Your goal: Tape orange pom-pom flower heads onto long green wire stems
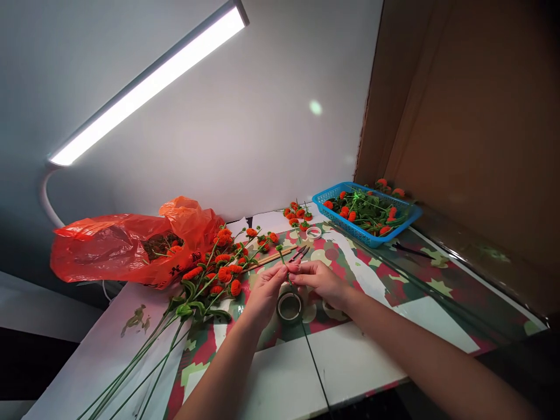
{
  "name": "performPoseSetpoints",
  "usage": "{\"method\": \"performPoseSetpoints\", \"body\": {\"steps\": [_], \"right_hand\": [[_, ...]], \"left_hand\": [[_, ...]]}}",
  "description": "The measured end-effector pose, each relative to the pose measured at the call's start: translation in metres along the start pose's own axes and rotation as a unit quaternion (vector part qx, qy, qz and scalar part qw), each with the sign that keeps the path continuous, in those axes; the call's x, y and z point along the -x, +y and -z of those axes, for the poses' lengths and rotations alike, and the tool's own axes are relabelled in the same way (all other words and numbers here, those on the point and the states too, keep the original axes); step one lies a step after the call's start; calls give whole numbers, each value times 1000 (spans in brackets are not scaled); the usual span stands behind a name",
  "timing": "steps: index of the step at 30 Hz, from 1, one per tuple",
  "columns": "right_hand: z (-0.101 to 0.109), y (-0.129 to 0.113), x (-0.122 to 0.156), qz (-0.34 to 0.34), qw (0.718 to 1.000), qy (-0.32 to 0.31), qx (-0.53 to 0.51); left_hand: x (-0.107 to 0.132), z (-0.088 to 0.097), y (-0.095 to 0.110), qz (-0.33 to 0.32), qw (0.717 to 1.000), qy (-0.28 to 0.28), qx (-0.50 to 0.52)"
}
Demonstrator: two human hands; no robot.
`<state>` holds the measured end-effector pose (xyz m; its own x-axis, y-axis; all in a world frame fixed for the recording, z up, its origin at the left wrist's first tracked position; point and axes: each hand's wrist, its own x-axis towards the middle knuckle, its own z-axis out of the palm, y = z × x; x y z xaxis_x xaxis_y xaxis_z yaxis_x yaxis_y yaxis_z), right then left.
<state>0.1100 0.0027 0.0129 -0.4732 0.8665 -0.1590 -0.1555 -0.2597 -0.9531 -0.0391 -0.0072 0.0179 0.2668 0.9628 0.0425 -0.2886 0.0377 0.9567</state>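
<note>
In the middle of the head view, my left hand [268, 290] and my right hand [321, 281] meet with fingertips pinched together. Between them is a thin green flower stem [315, 363], with a small green tip [279, 248] above the fingers and its long wire running down toward the table's front edge. A roll of dark green tape [289, 307] is just below my hands. Whether a strip from it reaches my fingers I cannot tell. Beyond the fingertips lie small pliers or scissors [301, 253] and thin wooden sticks [270, 259].
Orange fuzzy flowers [225, 274] on long green stems lie at left, beside a red plastic bag [109, 248]. A blue basket [371, 238] of flowers and leaves stands at back right. A white tape roll [314, 233] lies behind my hands. A lit lamp [153, 81] hangs overhead.
</note>
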Motion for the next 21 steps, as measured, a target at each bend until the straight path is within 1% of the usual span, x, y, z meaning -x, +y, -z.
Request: {"method": "performPoseSetpoints", "body": {"steps": [2,4,5,7,8,10,13,15,19,21], "right_hand": [[-2,-2,1,76,994,43,68],[-4,-3,3,160,973,91,138],[-5,-3,3,189,961,110,167],[-6,-2,3,212,947,134,200],[-6,-2,3,209,947,136,200],[-4,-1,1,184,960,121,173],[-2,0,-1,132,984,66,102],[0,-1,-2,111,990,44,70],[0,-4,-1,79,995,60,22],[0,-6,-1,73,994,75,-12]], "left_hand": [[-1,1,-2,-46,996,32,-75],[-2,1,-5,-89,982,75,-151],[-2,1,-6,-105,973,92,-181],[-3,1,-7,-126,960,111,-223],[-3,1,-8,-132,957,112,-235],[-4,1,-8,-134,956,104,-241],[-4,0,-8,-117,964,88,-222],[-3,0,-7,-104,970,74,-206],[-9,-2,-7,-74,983,63,-156],[-22,-1,-6,-46,980,85,-175]]}}
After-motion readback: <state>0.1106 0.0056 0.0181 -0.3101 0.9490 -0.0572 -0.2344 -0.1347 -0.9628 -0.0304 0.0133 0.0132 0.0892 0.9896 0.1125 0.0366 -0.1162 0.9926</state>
